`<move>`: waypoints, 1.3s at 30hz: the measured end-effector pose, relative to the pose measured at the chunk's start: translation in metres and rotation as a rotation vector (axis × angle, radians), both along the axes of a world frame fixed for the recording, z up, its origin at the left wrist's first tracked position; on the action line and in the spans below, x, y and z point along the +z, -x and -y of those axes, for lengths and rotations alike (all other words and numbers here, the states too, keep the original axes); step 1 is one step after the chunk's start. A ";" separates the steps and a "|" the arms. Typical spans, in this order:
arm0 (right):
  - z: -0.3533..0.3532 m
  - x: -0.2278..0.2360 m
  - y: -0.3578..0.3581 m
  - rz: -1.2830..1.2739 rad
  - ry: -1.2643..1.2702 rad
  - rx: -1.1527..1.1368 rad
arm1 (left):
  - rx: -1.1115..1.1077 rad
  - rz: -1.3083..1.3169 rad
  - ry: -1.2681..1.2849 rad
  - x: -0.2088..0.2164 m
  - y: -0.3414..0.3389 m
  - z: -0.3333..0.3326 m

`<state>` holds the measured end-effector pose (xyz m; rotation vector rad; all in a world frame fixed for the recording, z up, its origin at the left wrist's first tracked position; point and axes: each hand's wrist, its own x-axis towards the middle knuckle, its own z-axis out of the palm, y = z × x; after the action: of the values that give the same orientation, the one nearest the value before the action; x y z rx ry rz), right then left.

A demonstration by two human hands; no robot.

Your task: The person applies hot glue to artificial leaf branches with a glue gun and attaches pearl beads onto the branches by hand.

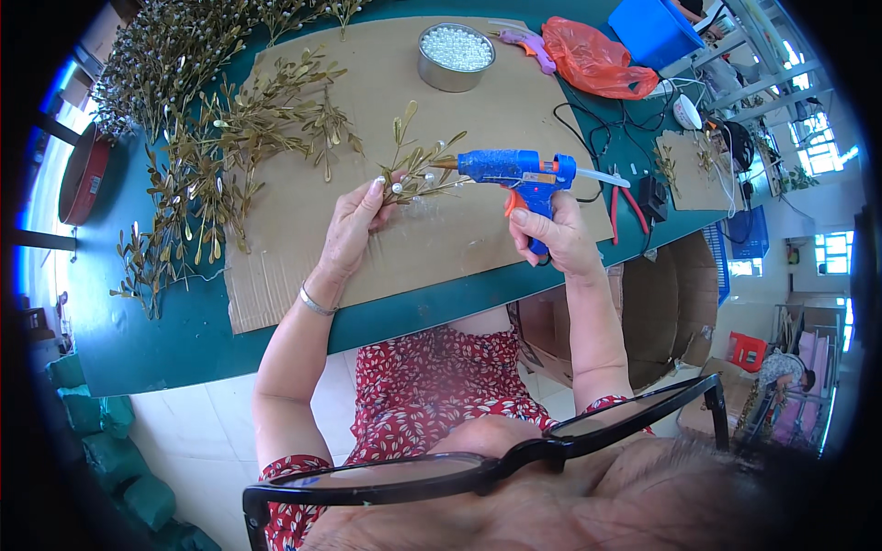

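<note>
My left hand (pixel 356 220) pinches a gold artificial leaf sprig (pixel 415 171), which has a few white pearl beads among its leaves. In my right hand (pixel 562 231) is a blue hot glue gun (pixel 501 166), gripped by its handle with fingers near the orange trigger. Its nozzle points left and reaches the sprig's leaves; whether it touches a stem I cannot tell. A clear glue stick (pixel 602 177) sticks out of the gun's back. Beyond the hands, a round metal tin (pixel 452 81) holds many white pearl beads (pixel 457 48).
Cardboard (pixel 303 266) covers much of the green table (pixel 165 349). Gold sprigs (pixel 266 129) pile up at left. A purple glue gun (pixel 531 48), red plastic bag (pixel 593 60), blue bin (pixel 654 32), black cables and red-handled pliers (pixel 627 211) lie at right. Another person (pixel 785 372) sits farther off.
</note>
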<state>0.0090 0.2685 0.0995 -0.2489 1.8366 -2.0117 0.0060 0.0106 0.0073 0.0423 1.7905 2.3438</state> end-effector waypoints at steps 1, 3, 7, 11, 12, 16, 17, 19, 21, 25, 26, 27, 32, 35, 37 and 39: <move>0.000 0.000 0.001 0.004 -0.005 0.001 | -0.001 0.002 -0.001 0.000 0.000 0.001; -0.003 0.001 0.002 0.006 -0.022 0.003 | -0.022 -0.011 0.027 -0.001 0.001 0.002; -0.009 0.007 0.007 -0.013 -0.128 0.043 | 0.011 -0.037 0.054 -0.002 0.001 0.003; -0.013 0.017 0.011 -0.039 -0.228 0.048 | 0.025 -0.059 0.124 0.002 0.002 0.003; -0.015 0.019 0.012 -0.054 -0.258 0.064 | 0.024 -0.062 0.146 0.002 0.002 0.003; -0.015 0.019 0.011 -0.229 -0.350 0.028 | 0.023 -0.054 0.126 0.002 0.001 0.006; -0.015 0.020 0.009 -0.230 -0.351 0.025 | 0.035 -0.076 0.146 0.001 0.002 0.005; -0.015 0.022 0.006 -0.345 -0.279 -0.078 | 0.044 -0.099 0.164 0.002 0.002 0.004; -0.016 0.023 0.008 -0.442 -0.341 -0.091 | 0.052 -0.086 0.188 0.005 0.001 0.005; -0.028 0.016 0.023 -0.887 -0.567 -0.078 | 0.054 -0.124 0.197 0.000 0.001 0.007; -0.032 0.014 0.024 -0.889 -0.568 -0.079 | 0.034 -0.098 0.208 0.004 0.000 0.006; -0.035 0.012 0.024 -0.915 -0.574 -0.107 | 0.014 -0.072 0.220 0.007 -0.001 0.006; -0.038 -0.013 0.032 -0.686 -0.294 -0.301 | 0.146 -0.042 -0.092 -0.007 0.008 0.011; -0.032 -0.035 0.036 -0.261 -0.339 -0.381 | 0.277 -0.063 -0.327 -0.009 0.011 0.015; -0.027 -0.051 0.043 -0.224 -0.419 -0.304 | 0.392 -0.108 -0.446 -0.007 0.012 0.016; -0.021 -0.058 0.048 -0.198 -0.505 -0.229 | 0.426 -0.119 -0.409 -0.005 0.011 0.012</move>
<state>-0.0388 0.2891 0.0411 -0.0929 2.5226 -1.6246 -0.0047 -0.0017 0.0026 -0.1611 1.4445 3.0371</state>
